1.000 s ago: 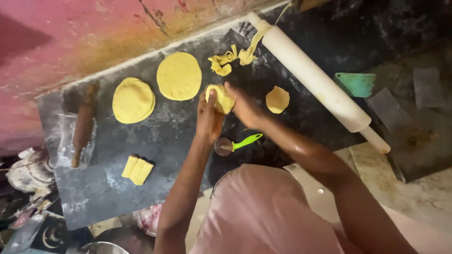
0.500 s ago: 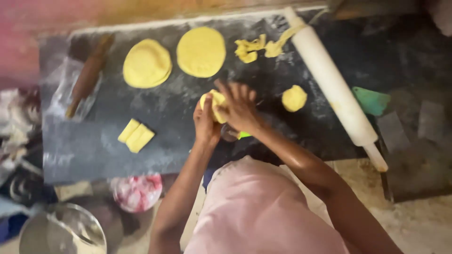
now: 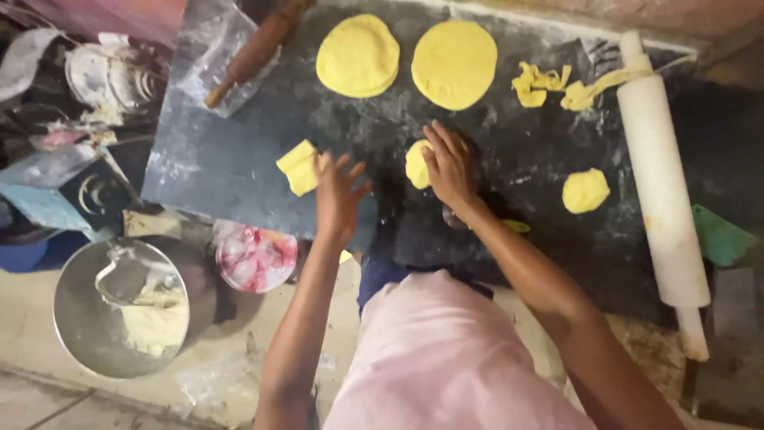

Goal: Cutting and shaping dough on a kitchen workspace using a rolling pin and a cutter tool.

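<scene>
The right hand (image 3: pixel 450 167) presses flat on a dough piece (image 3: pixel 416 163), fingers spread. The left hand (image 3: pixel 336 191) hovers open beside the dough squares (image 3: pixel 298 167). Even pressure would keep it round.

The right hand (image 3: pixel 450 166) partly covers a yellow dough piece (image 3: pixel 415 164); beside it, a dark rolling pin (image 3: pixel 256 49) is cut off by the top edge.

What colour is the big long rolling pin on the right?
The big rolling pin is white, seen in the head view.
</scene>
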